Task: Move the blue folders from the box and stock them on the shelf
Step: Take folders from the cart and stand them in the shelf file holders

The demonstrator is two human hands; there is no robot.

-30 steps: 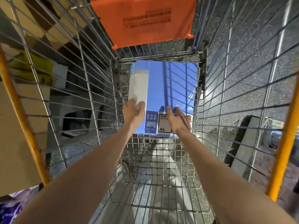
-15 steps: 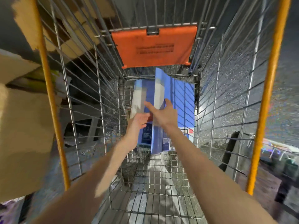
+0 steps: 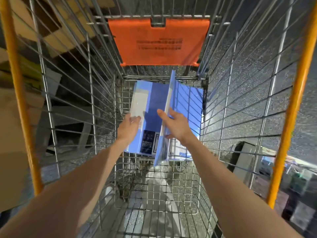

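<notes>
a wire cart (image 3: 90,86) encloses the space around the left hand (image 3: 131,124) and right hand (image 3: 176,126). an orange flap (image 3: 159,42) hangs beyond them. one orange post (image 3: 22,100) stands far left, a second post (image 3: 289,117) far right. cardboard boxes (image 3: 12,160) sit outside, left of the left hand.

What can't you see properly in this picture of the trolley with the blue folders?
Head view:
- How many folders are in the flat stack: the lifted folder, the left hand and the right hand cover it.
- Print on the orange flap: too small and blurred.
- The white label: only A4 reads; the lifted folder hides the rest.
- The shelf: outside the frame.
</notes>
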